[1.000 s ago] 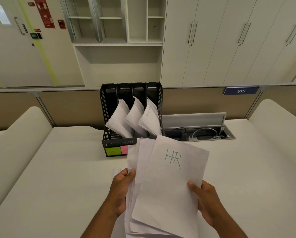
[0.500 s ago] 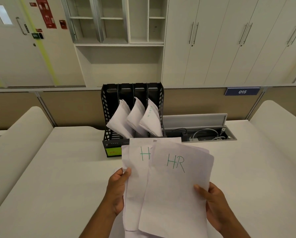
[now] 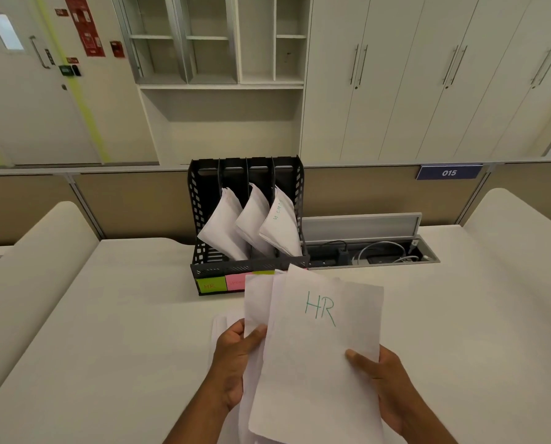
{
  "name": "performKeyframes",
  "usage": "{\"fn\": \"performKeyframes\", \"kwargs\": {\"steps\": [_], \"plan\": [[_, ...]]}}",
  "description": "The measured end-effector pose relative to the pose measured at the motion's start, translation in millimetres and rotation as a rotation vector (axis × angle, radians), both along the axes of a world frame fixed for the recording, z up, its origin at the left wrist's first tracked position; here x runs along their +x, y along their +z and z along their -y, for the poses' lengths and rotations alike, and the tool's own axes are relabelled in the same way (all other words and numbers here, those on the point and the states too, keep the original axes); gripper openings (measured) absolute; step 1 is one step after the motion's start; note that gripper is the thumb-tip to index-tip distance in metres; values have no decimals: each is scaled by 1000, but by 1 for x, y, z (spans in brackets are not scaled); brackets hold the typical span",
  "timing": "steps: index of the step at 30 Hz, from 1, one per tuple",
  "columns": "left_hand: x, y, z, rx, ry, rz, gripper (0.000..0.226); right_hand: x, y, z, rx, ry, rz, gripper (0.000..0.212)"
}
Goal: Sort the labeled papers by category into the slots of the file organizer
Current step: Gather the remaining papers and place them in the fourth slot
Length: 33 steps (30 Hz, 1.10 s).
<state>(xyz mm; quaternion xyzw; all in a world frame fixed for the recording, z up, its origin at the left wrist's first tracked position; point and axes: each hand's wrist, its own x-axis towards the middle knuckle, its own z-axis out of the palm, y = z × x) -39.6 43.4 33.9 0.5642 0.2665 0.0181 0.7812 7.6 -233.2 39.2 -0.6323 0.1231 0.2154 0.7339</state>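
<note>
Hands up front, both holding paper above the white desk (image 3: 107, 315). Left hand (image 3: 235, 357) grips the stack of papers (image 3: 257, 302) at its left edge, thumb pressed flat on the front, other fingers hidden behind the sheets. Right hand (image 3: 383, 389) pinches the HR sheet (image 3: 316, 363) at its right edge, thumb on the front and the rest behind it, so I cannot tell their spread. HR sheet is frontmost, tilted a bit to the right, overlapping the stack, with "HR" in green near the top. More white sheets (image 3: 219, 323) peek out just left of the left hand; cannot tell if held or lying on the desk. Black file organizer (image 3: 197, 219) stands upright at the far edge of the desk, just beyond the held papers, four slots. Three slumped paper bundles (image 3: 255, 216) lean forward out of the three right slots, one each. Green sticky note (image 3: 211, 285) marked HR and pink sticky note (image 3: 235, 282) on the front base; pink text too blurred, the rest covered by the held sheets. Open cable tray (image 3: 370, 254) with wires right of the organizer. Blue sign (image 3: 449, 172) reads 015. White cabinets (image 3: 428, 75) behind.
</note>
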Motion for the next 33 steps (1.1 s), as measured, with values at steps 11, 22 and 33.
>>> {"fn": "performKeyframes", "kwargs": {"steps": [11, 22, 33], "plan": [[0, 7, -16, -31, 128, -13, 21, 12, 2, 29, -25, -258, 55, 20], [0, 10, 10, -41, -30, 19, 30, 14, 19, 3, -14, -29, 57, 27], [-1, -7, 40, 51, -29, -58, 24, 11, -3, 5, -242, 44, 136, 51]]}}
